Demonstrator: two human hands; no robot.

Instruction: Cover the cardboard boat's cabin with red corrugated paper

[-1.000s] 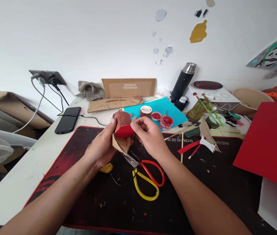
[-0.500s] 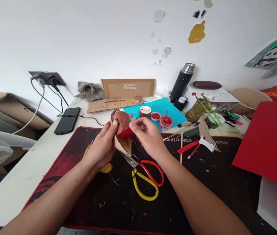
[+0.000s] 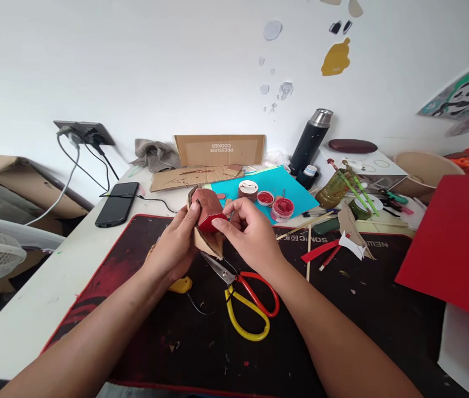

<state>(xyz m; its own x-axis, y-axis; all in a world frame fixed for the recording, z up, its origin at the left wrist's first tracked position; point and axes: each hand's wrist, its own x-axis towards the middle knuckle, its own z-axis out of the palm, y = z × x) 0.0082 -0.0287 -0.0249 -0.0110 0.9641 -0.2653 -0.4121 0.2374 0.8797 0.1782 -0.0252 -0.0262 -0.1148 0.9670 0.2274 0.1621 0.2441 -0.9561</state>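
A small cardboard piece (image 3: 206, 203), covered in brownish red with a bright red lower part, is held above the black mat. My left hand (image 3: 178, 237) grips it from the left, thumb on its front edge and the other fingers behind. On the right side, my right hand (image 3: 246, 226) pinches the bright red part between thumb and fingers. Bare cardboard shows along the lower edge of the piece. Just below lie scissors (image 3: 229, 278) with one red and one yellow handle, their blade tips hidden beneath the piece and my left hand.
Paint jars (image 3: 283, 208) stand on a blue sheet (image 3: 300, 190) behind my right hand. A phone (image 3: 117, 204) lies at left, a black flask (image 3: 311, 141) leans by the wall, and a red sheet (image 3: 458, 243) is at right. Sticks and paper scraps lie on the mat (image 3: 367, 309).
My right thumb has moved down and left onto the bright red part, and my right fingers have shifted over its edge. The whole view has shifted slightly.
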